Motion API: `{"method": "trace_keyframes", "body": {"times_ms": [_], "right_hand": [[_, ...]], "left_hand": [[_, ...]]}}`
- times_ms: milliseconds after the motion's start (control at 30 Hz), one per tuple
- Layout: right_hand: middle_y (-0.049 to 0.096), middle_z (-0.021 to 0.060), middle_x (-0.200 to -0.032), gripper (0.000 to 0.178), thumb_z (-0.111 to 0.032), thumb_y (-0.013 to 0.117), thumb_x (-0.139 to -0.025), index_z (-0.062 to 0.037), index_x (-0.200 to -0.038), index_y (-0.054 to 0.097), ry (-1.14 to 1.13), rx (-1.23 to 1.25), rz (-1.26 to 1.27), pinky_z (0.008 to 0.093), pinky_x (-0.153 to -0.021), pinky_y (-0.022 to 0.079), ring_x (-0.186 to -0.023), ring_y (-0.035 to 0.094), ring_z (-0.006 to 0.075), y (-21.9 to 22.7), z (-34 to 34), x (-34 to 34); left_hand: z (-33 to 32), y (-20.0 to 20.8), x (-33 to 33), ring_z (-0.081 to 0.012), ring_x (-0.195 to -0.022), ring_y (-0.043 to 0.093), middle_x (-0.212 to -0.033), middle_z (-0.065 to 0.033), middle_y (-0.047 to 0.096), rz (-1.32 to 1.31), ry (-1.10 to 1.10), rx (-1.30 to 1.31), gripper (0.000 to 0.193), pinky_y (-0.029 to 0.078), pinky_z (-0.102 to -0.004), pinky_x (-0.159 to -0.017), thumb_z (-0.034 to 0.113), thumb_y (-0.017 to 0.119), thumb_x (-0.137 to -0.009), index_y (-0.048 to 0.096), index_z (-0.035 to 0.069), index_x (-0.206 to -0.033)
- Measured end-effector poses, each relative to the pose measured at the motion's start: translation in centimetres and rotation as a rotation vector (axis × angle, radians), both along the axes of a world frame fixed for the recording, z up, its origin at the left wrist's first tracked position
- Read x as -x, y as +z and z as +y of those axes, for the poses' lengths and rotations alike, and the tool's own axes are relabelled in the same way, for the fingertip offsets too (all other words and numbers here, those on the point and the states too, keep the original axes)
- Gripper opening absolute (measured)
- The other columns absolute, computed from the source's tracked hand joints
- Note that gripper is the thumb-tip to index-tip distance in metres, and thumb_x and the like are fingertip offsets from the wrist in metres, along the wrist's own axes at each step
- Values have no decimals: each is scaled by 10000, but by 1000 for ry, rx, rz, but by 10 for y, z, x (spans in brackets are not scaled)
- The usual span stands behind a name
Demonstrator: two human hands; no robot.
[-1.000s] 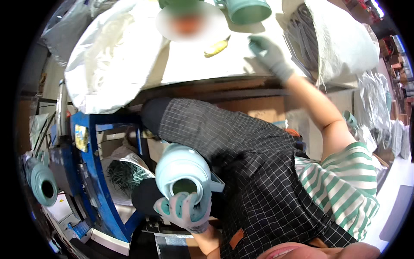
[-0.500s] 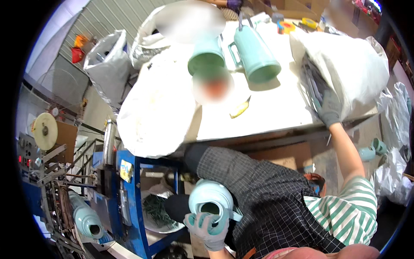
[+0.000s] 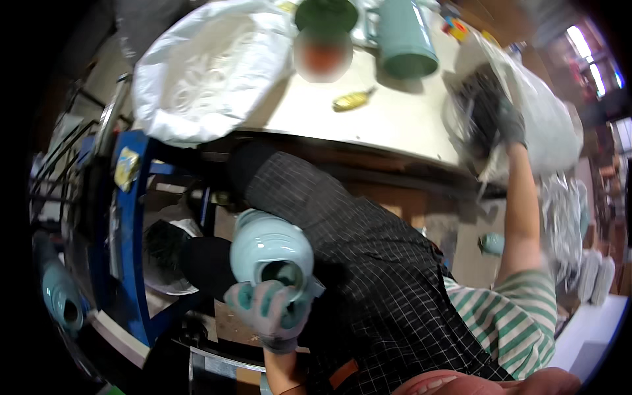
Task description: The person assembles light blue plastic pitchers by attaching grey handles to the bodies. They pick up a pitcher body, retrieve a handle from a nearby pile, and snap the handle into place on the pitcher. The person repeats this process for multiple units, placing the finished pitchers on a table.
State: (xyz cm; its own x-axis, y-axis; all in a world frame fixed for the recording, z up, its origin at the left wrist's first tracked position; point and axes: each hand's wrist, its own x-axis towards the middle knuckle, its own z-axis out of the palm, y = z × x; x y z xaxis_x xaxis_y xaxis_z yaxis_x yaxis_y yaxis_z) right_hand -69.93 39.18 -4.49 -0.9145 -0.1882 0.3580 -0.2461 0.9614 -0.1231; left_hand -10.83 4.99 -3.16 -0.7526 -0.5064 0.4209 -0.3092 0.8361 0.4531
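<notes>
My left hand, in a grey glove with teal patches, is closed around the mouth rim of a pale blue-green plastic jug. The jug is tilted by my knee, and its round opening faces me. My right hand, in a dark grey glove, reaches into the mouth of a white sack lying on the table. Dark strip-like pieces fill that mouth beside my fingers. Blur and the pieces hide my right fingertips, so what they grip does not show.
On the white table stand a green jug body and a darker green vessel. Nearby lies a small yellow object. An open white sack holds white rings. A blue metal frame stands at left, by a basin of dark strands.
The view has swung, so the table things sit higher in it. My left hand still grips the jug near my knee. My right hand remains at the sack's mouth, among the dark pieces.
</notes>
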Motion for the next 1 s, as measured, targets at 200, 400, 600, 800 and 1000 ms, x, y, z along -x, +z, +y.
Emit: {"method": "trace_keyframes", "body": {"times_ms": [200, 400, 600, 800, 1000], "right_hand": [[729, 96, -886, 404, -249, 618, -1035, 10, -1340, 569, 106, 513, 14, 335, -621, 514, -689, 657, 195, 56, -9, 31], [632, -32, -906, 384, -174, 562, -1067, -18, -1417, 589, 633, 868, -260, 175, -573, 368, -639, 454, 11, 117, -136, -121], [694, 48, -818, 510, -24, 727, -858, -52, -1364, 672, 1538, 146, -82, 303, -638, 524, -720, 682, 132, 136, -292, -272], [653, 11, -781, 351, -323, 855, -783, -85, -1016, 745, 2199, 301, 291, 283, -469, 476, -596, 629, 145, 138, -374, -383], [689, 160, -1174, 901, -574, 935, -636, -62, -1315, 635, 2032, 442, -850, 493, -872, 542, -1102, 683, 363, 69, -339, -394]], "left_hand": [[-4, 6, 19, -266, -859, 610, -963, -14, 640, 130, -15, 57, 381, 461, -427, -719, 234, 958, -642, 632, 181, -831], [-12, -1, -7, -307, -1096, 631, -1282, -161, 655, 451, -26, -220, 557, 528, -455, -843, 461, 691, -975, 574, 107, -1389], [-68, 46, 3, -341, -1154, 650, -1288, -186, 625, 417, 300, 176, 756, 528, -486, -992, 408, 754, -937, 412, 62, -1516], [-74, 60, -16, -290, -953, 723, -1115, -114, 684, 234, 116, 136, 379, 606, -400, -810, 325, 799, -827, 653, 108, -1103], [-47, -40, -73, -191, -670, 624, -772, -90, 608, 565, 671, -309, 146, 494, -331, -605, 149, 673, -929, 613, 26, -978]]}}
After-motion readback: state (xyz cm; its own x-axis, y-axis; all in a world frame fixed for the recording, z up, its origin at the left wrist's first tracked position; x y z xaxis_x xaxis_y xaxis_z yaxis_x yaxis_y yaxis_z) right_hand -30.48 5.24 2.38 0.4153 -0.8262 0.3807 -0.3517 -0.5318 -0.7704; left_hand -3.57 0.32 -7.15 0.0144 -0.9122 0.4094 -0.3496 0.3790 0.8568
